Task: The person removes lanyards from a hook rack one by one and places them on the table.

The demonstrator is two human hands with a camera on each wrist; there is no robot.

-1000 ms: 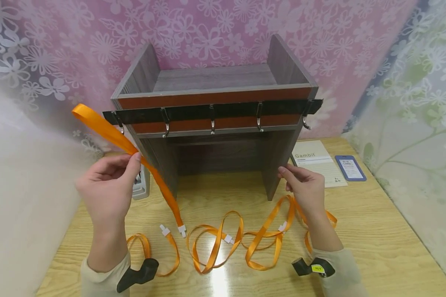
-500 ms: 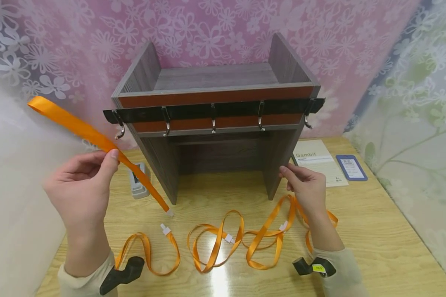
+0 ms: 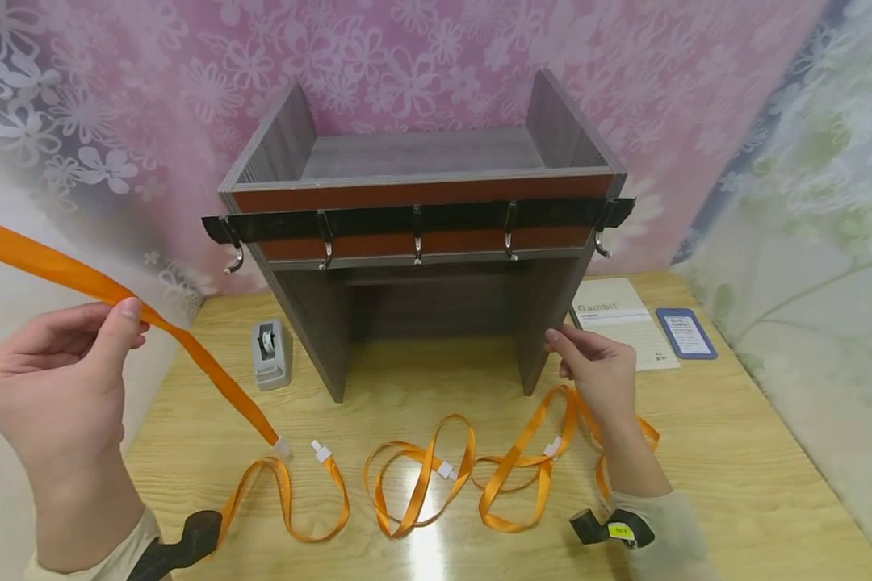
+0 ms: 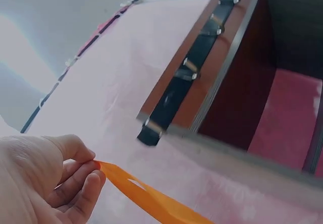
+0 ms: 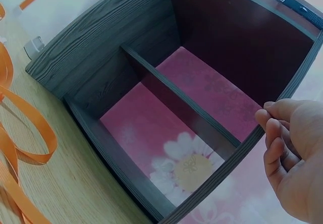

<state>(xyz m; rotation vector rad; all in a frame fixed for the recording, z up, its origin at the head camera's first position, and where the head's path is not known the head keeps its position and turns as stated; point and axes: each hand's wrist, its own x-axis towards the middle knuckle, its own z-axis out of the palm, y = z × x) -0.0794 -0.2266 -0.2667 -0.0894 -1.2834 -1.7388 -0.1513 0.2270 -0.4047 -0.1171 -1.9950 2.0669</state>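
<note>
Pinching an orange lanyard strap (image 3: pixel 189 355) between thumb and curled fingers, the person's left hand (image 3: pixel 51 387) is raised at the left edge of the head view, off to the left of the dark wooden shelf unit (image 3: pixel 421 242); the strap's upper end runs out of frame at the left, so its full length is cut off, while its lower end with a white clip (image 3: pixel 282 446) comes down to the wooden table (image 3: pixel 734 452). The right hand (image 3: pixel 599 367) hovers beside the shelf unit's right side panel with fingers loosely bent and nothing in them (whether the fingertips touch the panel cannot be told). Its wrist covers part of the other orange lanyards (image 3: pixel 436 476), which lie looped and overlapping on the table in front of the shelf, so counting them is hard. A black rail of metal hooks (image 3: pixel 416 218) crosses the shelf's front. A grey tape dispenser (image 3: pixel 270 353) stands near the shelf's left foot. To the right lie a sheet headed "Gambit" (image 3: pixel 621 323) and a blue card holder (image 3: pixel 685 332), whose small print is unreadable.
</note>
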